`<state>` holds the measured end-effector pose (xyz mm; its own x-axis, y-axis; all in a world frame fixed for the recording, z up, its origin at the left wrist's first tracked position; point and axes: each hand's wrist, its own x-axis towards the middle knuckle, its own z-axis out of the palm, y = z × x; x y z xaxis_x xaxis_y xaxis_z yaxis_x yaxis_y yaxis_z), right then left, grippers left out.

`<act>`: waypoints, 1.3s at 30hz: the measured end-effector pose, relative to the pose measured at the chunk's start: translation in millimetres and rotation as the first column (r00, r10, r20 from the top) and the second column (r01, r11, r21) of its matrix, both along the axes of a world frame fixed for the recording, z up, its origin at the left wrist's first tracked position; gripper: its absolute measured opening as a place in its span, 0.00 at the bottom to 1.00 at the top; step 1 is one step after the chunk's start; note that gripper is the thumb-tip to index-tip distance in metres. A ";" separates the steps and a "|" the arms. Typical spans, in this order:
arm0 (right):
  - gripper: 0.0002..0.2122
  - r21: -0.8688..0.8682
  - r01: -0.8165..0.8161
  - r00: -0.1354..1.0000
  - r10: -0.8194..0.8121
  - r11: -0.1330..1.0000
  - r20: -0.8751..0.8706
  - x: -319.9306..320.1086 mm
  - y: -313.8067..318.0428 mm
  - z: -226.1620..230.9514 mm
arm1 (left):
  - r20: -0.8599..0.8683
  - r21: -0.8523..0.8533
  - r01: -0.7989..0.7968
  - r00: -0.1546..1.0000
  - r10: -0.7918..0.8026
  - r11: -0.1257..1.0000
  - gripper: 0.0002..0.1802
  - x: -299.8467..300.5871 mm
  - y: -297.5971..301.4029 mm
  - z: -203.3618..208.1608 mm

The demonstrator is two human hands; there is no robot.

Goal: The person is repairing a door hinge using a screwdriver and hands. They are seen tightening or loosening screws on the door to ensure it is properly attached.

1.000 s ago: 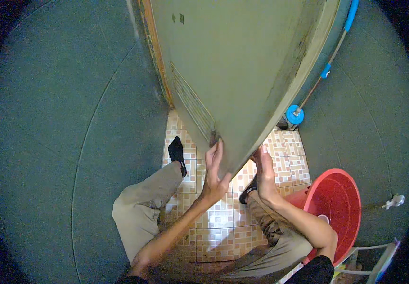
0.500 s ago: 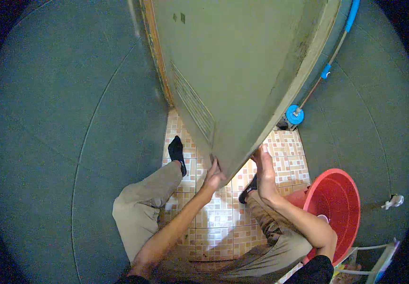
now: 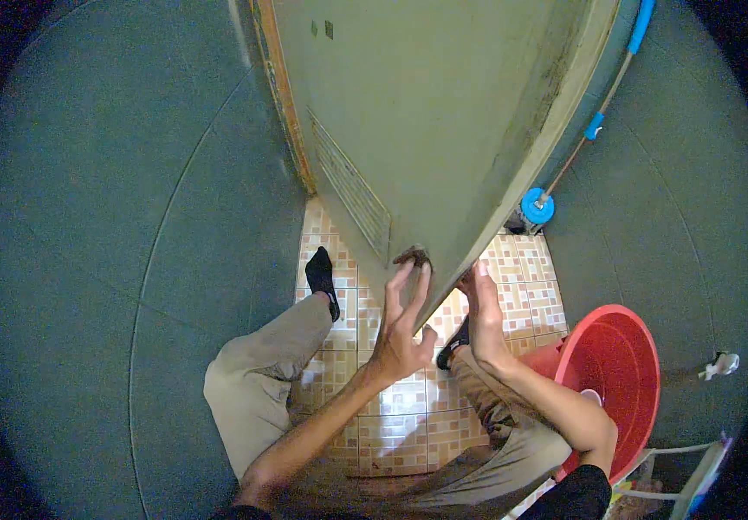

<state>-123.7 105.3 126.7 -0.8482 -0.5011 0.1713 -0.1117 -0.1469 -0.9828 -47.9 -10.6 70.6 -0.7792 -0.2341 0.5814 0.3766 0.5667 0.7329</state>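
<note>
A grey-green door [image 3: 426,156] stands in front of me, its lower corner pointing toward me. My left hand [image 3: 404,334] is on its lower face, fingers stretched and slightly apart, thumb held away. Those fingertips touch a rough dark brown patch [image 3: 412,255]; whether it is damage or something stuck on, I cannot tell. At the door's right edge, my right hand [image 3: 485,316] holds on, with some fingers hidden behind the edge. A slatted vent [image 3: 352,191] is set in the door, left of the patch.
A red tub [image 3: 612,381] stands to my right, beside a white-framed rack [image 3: 660,498]. Behind the door, a blue-handled mop [image 3: 595,127] leans on the dark wall. A white tap [image 3: 722,366] sticks out at right. The floor is patterned tile [image 3: 400,433].
My left hand has let go of the door's bottom corner and moved up its face, with fingers extended, uncovering the dark patch. The right hand has stayed at the edge.
</note>
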 end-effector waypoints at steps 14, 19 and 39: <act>0.29 -0.002 0.039 0.999 -0.038 0.999 0.034 0.9 -1.0 -1.2 | 0.490 0.846 -0.244 0.705 -0.512 0.474 0.51 -8.2 -2.3 -118.6; 0.30 0.008 0.018 1.000 -0.018 1.000 0.025 3.8 -0.4 2.5 | 0.297 0.554 -0.052 0.945 -0.139 0.831 0.51 -10.6 -5.3 -53.9; 0.30 -0.008 0.014 1.000 -0.014 1.000 0.009 -1.0 3.3 0.7 | 0.403 0.842 -0.084 0.754 -0.518 0.532 0.52 -9.6 0.6 -115.2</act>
